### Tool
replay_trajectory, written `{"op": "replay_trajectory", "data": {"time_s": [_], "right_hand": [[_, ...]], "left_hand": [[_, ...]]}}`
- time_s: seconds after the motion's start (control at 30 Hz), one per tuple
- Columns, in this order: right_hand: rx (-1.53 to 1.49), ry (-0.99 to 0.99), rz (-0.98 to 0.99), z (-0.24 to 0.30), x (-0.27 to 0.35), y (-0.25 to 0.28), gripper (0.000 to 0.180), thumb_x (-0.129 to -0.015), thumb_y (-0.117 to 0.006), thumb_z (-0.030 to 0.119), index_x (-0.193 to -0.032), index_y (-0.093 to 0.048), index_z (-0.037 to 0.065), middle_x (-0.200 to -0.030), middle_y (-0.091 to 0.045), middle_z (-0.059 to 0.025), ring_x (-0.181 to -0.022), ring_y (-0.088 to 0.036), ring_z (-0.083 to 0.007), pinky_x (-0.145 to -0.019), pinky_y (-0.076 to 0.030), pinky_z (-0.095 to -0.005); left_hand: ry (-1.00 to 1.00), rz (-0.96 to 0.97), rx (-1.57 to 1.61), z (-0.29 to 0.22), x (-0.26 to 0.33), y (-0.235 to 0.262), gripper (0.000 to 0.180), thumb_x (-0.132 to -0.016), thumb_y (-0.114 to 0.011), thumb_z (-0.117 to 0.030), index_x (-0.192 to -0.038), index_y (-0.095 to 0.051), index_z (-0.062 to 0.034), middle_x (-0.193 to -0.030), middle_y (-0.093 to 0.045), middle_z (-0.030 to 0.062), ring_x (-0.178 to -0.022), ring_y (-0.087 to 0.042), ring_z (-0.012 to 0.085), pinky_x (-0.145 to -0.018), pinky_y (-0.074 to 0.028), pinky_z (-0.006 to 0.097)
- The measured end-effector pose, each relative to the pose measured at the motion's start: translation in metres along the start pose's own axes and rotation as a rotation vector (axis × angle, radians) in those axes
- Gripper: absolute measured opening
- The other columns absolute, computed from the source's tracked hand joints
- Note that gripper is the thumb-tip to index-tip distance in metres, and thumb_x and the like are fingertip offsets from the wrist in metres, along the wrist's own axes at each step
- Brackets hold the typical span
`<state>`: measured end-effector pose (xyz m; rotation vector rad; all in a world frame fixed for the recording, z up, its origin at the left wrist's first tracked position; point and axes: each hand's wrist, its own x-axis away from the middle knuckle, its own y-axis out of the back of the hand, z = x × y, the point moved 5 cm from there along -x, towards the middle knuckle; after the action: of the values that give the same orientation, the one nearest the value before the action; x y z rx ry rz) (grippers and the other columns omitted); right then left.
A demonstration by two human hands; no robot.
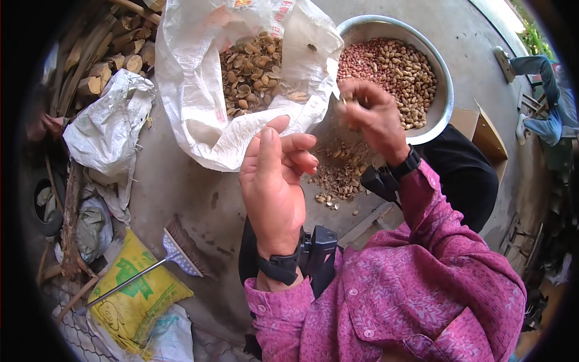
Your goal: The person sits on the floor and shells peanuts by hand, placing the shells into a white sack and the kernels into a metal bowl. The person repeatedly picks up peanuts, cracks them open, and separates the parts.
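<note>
Left hand (274, 181) loose, empty, right hand (375, 116) apparently pinching a small piece (343, 103), basin (447, 90) of peanuts (410, 75) just beyond it

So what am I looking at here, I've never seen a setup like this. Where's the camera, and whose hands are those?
There's no machine doing the work: these are a person's own bare hands. The one picture comes from a wide fisheye camera worn on that person's head, looking down, so edges curve.

The left hand is open, with nothing visible in it. The right hand has its fingertips pinched; whatever they may hold is too blurred to tell.

Ahead, a white sack holds peanut shells. Beside it, a metal basin holds pinkish kernels and unshelled peanuts. Shell bits litter the floor.
</note>
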<state>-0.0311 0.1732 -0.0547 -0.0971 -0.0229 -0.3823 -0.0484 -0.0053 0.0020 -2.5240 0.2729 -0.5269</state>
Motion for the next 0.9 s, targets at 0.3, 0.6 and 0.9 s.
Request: {"op": "replay_trajectory", "data": {"time_s": [0.3,0.6,0.9], "right_hand": [[0.519,0.397,0.028,0.033,-0.018,-0.037,0.041,-0.076,-0.069,0.008,-0.115,-0.056,0.006,-0.120,-0.051,-0.0154,-0.098,-0.057,-0.0196,-0.077,-0.050,-0.0283],[0.956,-0.525,0.260,-0.228,0.100,0.075,0.074,-0.057,-0.078,0.025,-0.119,-0.048,-0.001,-0.099,-0.057,-0.0254,-0.094,-0.055,-0.0391,-0.083,-0.046,-0.0428],[1.052,-0.700,0.346,-0.278,0.132,0.088,0.081,-0.054,-0.080,0.023,-0.123,-0.041,0.007,-0.117,-0.046,-0.0245,-0.104,-0.051,-0.0396,-0.084,-0.046,-0.0430]], "left_hand": [[-0.044,0.007,0.055,-0.007,0.000,0.006,0.032,-0.093,-0.048,-0.028,-0.107,-0.054,0.0006,-0.078,-0.064,0.0107,-0.059,-0.055,0.0112,-0.057,-0.045,0.024],[-0.003,-0.013,0.009,-0.004,0.003,0.008,0.033,-0.094,-0.045,-0.028,-0.109,-0.052,0.0011,-0.080,-0.064,0.0118,-0.061,-0.055,0.0111,-0.058,-0.045,0.024],[0.038,-0.024,-0.071,0.007,-0.003,0.001,0.038,-0.094,-0.045,-0.028,-0.112,-0.049,0.0048,-0.082,-0.063,0.0138,-0.061,-0.054,0.0119,-0.060,-0.046,0.023]]}}
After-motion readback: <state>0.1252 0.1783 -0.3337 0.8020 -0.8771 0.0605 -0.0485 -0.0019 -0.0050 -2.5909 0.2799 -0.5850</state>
